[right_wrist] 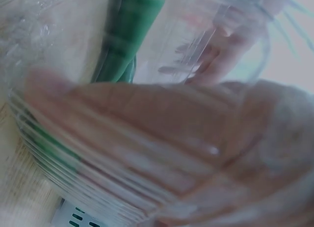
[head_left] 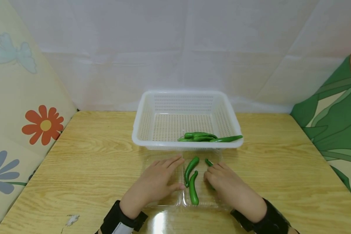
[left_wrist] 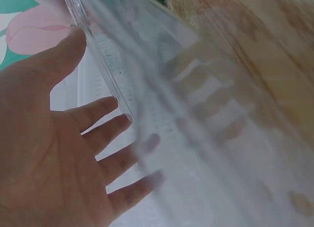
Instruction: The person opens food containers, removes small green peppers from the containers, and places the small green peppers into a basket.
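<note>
A clear plastic clamshell box lies opened flat on the table, its two halves side by side. Two green chili peppers, one curved and one straighter, lie in the right half beside the middle ridge. My left hand is over the left half, fingers spread, thumb at the ridge; the left wrist view shows the palm through clear plastic. In the right half, my right hand holds another green chili pepper, its stem end showing past the curled fingers. The rest of that pepper is mostly hidden.
Behind the box stands a white perforated basket with several green chili peppers at its front right. A white cloth hangs behind the wooden table. Flower-patterned panels flank both sides.
</note>
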The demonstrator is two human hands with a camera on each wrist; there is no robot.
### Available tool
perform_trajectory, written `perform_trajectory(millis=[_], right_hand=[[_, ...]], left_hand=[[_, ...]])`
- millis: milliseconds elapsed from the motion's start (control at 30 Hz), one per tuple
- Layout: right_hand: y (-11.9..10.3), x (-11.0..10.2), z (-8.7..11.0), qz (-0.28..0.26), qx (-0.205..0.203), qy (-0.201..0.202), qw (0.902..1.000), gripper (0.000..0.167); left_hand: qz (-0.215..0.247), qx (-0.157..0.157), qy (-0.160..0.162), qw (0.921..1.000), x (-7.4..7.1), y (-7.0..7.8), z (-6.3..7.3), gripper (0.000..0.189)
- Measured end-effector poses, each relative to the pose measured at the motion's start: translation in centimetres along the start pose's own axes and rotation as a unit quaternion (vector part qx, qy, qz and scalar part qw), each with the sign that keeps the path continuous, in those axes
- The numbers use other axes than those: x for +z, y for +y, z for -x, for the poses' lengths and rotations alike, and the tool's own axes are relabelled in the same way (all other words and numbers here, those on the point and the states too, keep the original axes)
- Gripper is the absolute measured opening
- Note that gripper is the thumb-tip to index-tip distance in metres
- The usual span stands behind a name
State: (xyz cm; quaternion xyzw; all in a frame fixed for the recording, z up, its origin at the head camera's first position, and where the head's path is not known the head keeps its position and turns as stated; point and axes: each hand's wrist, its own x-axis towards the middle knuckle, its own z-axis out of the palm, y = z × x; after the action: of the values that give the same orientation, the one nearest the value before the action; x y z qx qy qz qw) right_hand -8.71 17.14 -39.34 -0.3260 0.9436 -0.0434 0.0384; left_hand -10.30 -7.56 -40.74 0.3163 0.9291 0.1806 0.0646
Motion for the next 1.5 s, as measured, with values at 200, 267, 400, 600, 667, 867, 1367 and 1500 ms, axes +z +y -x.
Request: perform_trajectory(millis=[200, 267, 400, 600, 667, 867, 1367, 1500], right_hand=[[-0.06, 0.09, -0.05, 0.005, -0.002, 0.006, 1.0, 0.04], [-0.06, 0.12, -0.09, 0.005, -0.002, 0.004, 1.0, 0.04], [-0.07, 0.2, -0.2, 0.01, -0.002, 0.004, 0.9999, 0.039], [-0.05, 0.52, -0.19, 0.025, -0.018, 0.02, 0.9993, 0.029], [-0.1, 0.56, -0.18, 0.024, -0.019, 0.02, 0.9993, 0.029], [-0.12, 0.66, -0.21, 0.025, -0.021, 0.019, 0.9993, 0.029], [-0.08, 0.71, -0.23, 0.015, -0.024, 0.031, 0.9991, 0.028], [-0.15, 0.64, -0.28, 0.016, -0.023, 0.024, 0.9993, 0.026]], left_hand=[[-0.003, 0.0, -0.001, 1.0, -0.01, -0.03, 0.0, 0.08], [-0.002, -0.001, -0.001, 1.0, 0.0, -0.03, 0.01, 0.08], [-0.004, 0.001, -0.001, 1.0, 0.05, -0.06, -0.01, 0.081], [-0.008, 0.004, 0.002, 1.0, 0.11, -0.11, -0.06, 0.08], [-0.008, 0.004, 0.001, 1.0, 0.1, -0.1, -0.05, 0.08], [-0.005, 0.003, -0.001, 1.0, 0.06, -0.07, -0.06, 0.08], [-0.003, 0.003, -0.003, 1.0, -0.02, -0.06, -0.03, 0.08], [-0.003, 0.004, -0.001, 1.0, -0.02, -0.05, -0.03, 0.08]])
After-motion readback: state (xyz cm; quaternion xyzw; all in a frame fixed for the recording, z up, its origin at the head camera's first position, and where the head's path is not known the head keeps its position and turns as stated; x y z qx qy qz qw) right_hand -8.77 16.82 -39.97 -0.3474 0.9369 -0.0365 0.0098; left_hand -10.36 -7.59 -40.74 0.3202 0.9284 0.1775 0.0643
